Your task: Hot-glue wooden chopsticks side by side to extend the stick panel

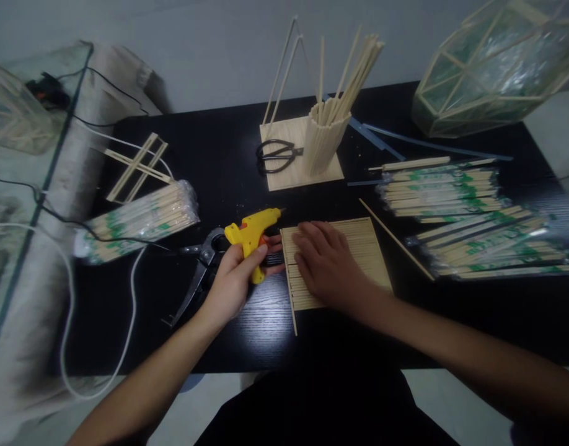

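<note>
My left hand (238, 269) is wrapped round the handle of a yellow glue gun (254, 230), whose nozzle points up and to the right. Some of its fingers reach the left edge of a flat panel of wooden sticks (361, 248). On that panel my right hand (328, 266) lies flat, fingers stretched out over the sticks. Along the panel's left edge runs a single stick (293, 313), jutting past its near corner. Left of the glue gun lies a dark metal plier-like tool (196, 279), partly behind my left hand.
Behind the panel, a stick holder (328, 139) full of chopsticks stands on a wooden base beside black-handled scissors (277, 156). Wrapped chopstick packs (442, 189) lie at right, another bundle (145, 220) at left. A white cable (133, 297) loops at left; a geometric frame (489, 74) stands back right.
</note>
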Available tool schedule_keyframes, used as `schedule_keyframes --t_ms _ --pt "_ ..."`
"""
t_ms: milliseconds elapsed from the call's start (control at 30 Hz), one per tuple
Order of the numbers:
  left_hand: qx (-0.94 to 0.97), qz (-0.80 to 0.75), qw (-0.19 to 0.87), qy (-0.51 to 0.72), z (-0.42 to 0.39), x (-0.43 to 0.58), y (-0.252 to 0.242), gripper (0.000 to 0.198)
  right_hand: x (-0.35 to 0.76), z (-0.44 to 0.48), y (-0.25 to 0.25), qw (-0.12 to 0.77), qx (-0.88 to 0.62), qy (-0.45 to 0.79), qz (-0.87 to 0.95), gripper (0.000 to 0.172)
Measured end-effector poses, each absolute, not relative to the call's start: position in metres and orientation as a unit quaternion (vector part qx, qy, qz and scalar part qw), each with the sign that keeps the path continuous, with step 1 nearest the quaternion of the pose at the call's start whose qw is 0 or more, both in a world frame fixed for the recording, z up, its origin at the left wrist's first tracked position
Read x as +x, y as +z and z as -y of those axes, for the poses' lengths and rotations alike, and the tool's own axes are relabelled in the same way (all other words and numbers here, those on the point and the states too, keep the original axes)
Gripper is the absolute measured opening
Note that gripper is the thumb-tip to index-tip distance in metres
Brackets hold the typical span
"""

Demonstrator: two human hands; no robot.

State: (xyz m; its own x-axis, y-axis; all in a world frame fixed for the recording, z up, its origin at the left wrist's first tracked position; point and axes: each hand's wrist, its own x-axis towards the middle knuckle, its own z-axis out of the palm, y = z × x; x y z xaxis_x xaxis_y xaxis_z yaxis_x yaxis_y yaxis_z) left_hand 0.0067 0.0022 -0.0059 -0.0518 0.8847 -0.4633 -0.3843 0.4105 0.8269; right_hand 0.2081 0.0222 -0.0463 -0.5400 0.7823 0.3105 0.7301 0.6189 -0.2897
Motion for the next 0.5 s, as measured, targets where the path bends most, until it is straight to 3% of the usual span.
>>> schedule_keyframes --t_ms 500 --pt "0.333 -0.642 0.569 0.392 -0.006 -0.034 0.004 0.058 0.208 -0.023 -0.046 0.199 -0.43 0.07 0.878 0.033"
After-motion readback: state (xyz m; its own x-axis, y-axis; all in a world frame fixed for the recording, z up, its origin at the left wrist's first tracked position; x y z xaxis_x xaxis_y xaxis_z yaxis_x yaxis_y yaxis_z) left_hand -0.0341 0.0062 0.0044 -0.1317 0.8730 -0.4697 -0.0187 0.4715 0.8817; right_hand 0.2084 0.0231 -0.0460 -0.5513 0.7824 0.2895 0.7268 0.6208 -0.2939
